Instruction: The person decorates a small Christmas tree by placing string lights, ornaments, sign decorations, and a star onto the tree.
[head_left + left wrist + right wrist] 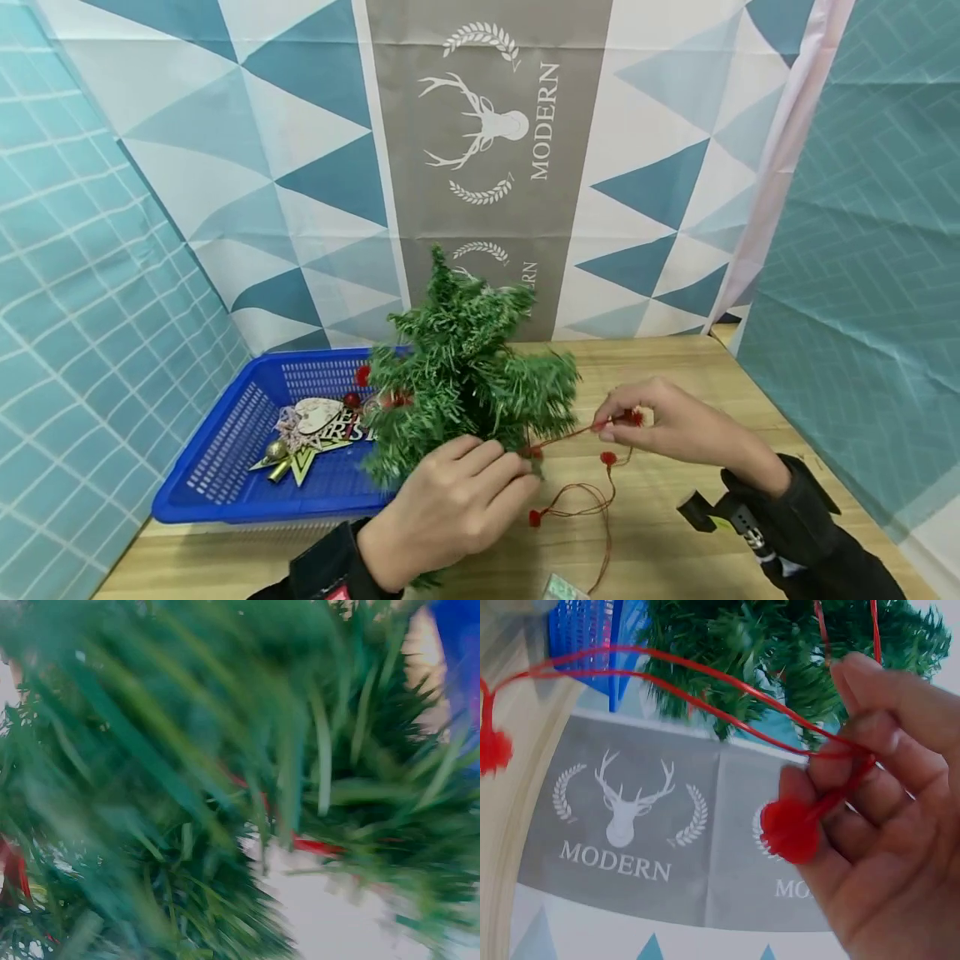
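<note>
A small green artificial Christmas tree [465,358] stands in the middle of the table. My right hand [663,421], to its right, pinches a thin red string with red pompoms between thumb and fingers. One pompom [789,831] hangs by the fingers in the right wrist view. From this hand the string [566,437] runs left to the tree. My left hand [465,500] is at the tree's front lower branches, its fingers bent and a red pompom [534,452] by the fingertips. I cannot tell what it grips. Blurred branches [225,750] fill the left wrist view.
A blue plastic basket [202,510] behind the tree's left side holds a yellow star [303,460], a white heart ornament [317,414] and other decorations. Looped string [585,492] lies on the table [675,533], leading to a small clear box [562,587] near the front edge.
</note>
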The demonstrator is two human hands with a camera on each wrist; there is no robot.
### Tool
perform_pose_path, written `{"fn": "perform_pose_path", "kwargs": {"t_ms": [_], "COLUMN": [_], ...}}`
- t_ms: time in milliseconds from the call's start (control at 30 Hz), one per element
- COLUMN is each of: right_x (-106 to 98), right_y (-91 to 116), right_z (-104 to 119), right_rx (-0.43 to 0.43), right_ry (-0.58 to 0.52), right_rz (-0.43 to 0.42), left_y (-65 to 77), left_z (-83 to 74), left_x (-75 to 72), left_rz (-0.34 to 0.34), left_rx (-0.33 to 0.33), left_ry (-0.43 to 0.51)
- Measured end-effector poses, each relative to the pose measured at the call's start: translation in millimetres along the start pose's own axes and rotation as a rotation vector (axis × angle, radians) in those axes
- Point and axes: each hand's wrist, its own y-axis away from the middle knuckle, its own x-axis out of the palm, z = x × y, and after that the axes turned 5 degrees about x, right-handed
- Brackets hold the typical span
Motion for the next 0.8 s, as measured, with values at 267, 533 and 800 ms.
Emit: {"fn": "perform_pose_path", "kwargs": {"t_ms": [267, 533, 800], "right_x": [-4.6, -21.1, -44.7], "right_y": [14.3, 8.9, -5.0], "right_z": [20.1, 28.5, 22.8], "right_rx": [0.074, -0.205, -0.074], "right_ry": [0.229, 0.009, -0.469], "right_rz": [-0.037, -0.191, -0.087], "left_y": [15.7, 29.9, 24.5], "left_z": [24.7, 34.0, 30.9], "left_x": [-0.6, -2.4, -10.7], "left_rz": [-0.187, -0.180, -0.148], "left_rx": [0.083, 0.015, -0.043], "left_ry": [0.180, 0.254, 0.177]}}
